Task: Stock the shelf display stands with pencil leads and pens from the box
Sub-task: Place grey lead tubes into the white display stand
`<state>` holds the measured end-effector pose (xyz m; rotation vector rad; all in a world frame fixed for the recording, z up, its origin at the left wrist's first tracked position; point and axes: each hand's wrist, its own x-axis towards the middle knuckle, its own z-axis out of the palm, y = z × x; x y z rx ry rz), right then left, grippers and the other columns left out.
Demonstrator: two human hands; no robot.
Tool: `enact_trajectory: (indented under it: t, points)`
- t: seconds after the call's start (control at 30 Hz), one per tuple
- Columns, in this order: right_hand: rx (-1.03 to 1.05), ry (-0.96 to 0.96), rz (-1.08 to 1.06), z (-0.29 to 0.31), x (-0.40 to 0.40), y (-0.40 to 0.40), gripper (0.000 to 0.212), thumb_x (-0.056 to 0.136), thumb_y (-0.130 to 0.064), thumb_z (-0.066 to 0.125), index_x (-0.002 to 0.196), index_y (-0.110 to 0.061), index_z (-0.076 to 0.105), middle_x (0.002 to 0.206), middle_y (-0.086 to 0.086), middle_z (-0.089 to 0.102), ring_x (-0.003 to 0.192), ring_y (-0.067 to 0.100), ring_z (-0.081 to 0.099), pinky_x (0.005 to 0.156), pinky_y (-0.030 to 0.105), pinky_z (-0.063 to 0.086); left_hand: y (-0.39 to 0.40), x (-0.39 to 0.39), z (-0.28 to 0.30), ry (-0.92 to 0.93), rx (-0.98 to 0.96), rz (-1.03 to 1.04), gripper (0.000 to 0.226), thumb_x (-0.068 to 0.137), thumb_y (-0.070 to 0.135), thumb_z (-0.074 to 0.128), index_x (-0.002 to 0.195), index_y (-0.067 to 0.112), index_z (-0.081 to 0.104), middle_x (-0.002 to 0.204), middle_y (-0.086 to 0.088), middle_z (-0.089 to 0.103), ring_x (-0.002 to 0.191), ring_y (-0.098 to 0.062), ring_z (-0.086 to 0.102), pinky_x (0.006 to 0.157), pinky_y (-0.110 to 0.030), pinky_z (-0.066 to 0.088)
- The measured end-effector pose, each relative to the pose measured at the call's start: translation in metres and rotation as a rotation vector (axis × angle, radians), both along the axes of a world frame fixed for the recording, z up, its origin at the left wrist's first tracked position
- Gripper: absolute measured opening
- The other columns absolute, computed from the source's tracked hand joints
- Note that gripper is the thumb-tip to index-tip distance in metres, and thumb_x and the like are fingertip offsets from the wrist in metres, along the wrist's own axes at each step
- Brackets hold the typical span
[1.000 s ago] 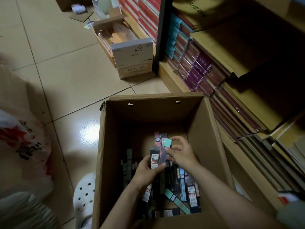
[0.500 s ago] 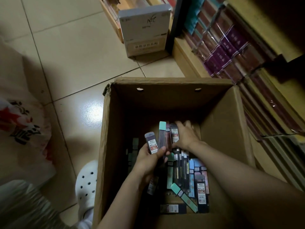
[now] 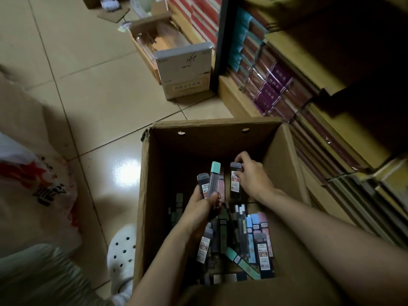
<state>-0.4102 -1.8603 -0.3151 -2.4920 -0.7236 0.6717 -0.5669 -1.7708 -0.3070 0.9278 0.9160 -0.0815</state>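
An open cardboard box point(image 3: 145, 195) stands on the tiled floor, its bottom covered with several pencil lead cases point(image 3: 260, 244). My left hand point(image 3: 203, 206) grips a small bunch of lead cases point(image 3: 210, 182) upright, one with a teal cap, one grey-capped with a 0.7 label. My right hand point(image 3: 249, 173) pinches another grey-capped lead case point(image 3: 235, 180) by its top, just right of the bunch, above the box's far half.
Stacked notebooks fill the low shelf point(image 3: 276, 85) to the right. A white carton point(image 3: 183, 74) and an open wooden tray point(image 3: 154, 40) sit on the floor ahead. A plastic bag point(image 3: 33, 184) lies left, and a white clog point(image 3: 122, 250) beside the box.
My right hand has lifted a grey-capped lead case up from the box's far side. The left hand keeps its bunch, raised slightly. The camera tilted back up.
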Motion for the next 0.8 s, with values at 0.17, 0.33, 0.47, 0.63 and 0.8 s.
enact_trajectory:
  t: [0.17, 0.33, 0.47, 0.63, 0.8]
  points:
    - [0.146, -0.012, -0.149, 0.088, 0.018, -0.006, 0.028, 0.088, -0.012, 0.069, 0.105, -0.023, 0.05, 0.098, 0.004, 0.063, 0.086, 0.023, 0.067, 0.078, 0.045, 0.058, 0.002, 0.02, 0.064, -0.125, -0.094, -0.124, 0.025, 0.097, 0.008, 0.048, 0.121, 0.017, 0.049, 0.097, -0.009, 0.057, 0.076, -0.017, 0.058, 0.075, -0.038, 0.056]
    - [0.283, -0.014, -0.239, 0.188, 0.025, -0.031, 0.029, 0.084, -0.007, 0.073, 0.092, -0.025, 0.052, 0.084, 0.0, 0.068, 0.063, 0.014, 0.07, 0.059, 0.035, 0.061, 0.007, 0.039, 0.142, -0.225, 0.095, -0.343, 0.029, 0.098, 0.015, 0.051, 0.125, 0.025, 0.051, 0.102, -0.004, 0.062, 0.081, -0.014, 0.064, 0.064, -0.029, 0.056]
    - [0.27, -0.206, -0.223, 0.255, 0.021, -0.066, 0.025, 0.081, -0.014, 0.076, 0.093, -0.029, 0.06, 0.083, -0.003, 0.07, 0.072, 0.015, 0.071, 0.071, 0.041, 0.061, 0.011, 0.061, 0.206, -0.271, 0.353, -0.489, 0.029, 0.099, 0.014, 0.048, 0.123, 0.03, 0.048, 0.104, -0.006, 0.059, 0.089, -0.017, 0.059, 0.066, -0.03, 0.053]
    - [0.357, -0.282, -0.245, 0.319, 0.017, -0.093, 0.029, 0.085, -0.014, 0.072, 0.088, -0.034, 0.052, 0.083, 0.0, 0.066, 0.065, 0.017, 0.071, 0.068, 0.046, 0.061, 0.003, 0.084, 0.263, -0.335, 0.493, -0.621, 0.02, 0.1, 0.012, 0.046, 0.116, 0.022, 0.049, 0.093, -0.007, 0.057, 0.079, -0.018, 0.054, 0.069, -0.03, 0.047]
    - [0.459, -0.407, -0.311, 0.38, 0.021, -0.11, 0.029, 0.084, -0.013, 0.074, 0.089, -0.032, 0.052, 0.091, 0.0, 0.063, 0.063, 0.018, 0.072, 0.065, 0.044, 0.062, -0.001, 0.102, 0.292, -0.398, 0.345, -0.626, 0.018, 0.098, 0.015, 0.049, 0.112, 0.026, 0.054, 0.105, -0.011, 0.062, 0.086, -0.021, 0.063, 0.061, -0.03, 0.056]
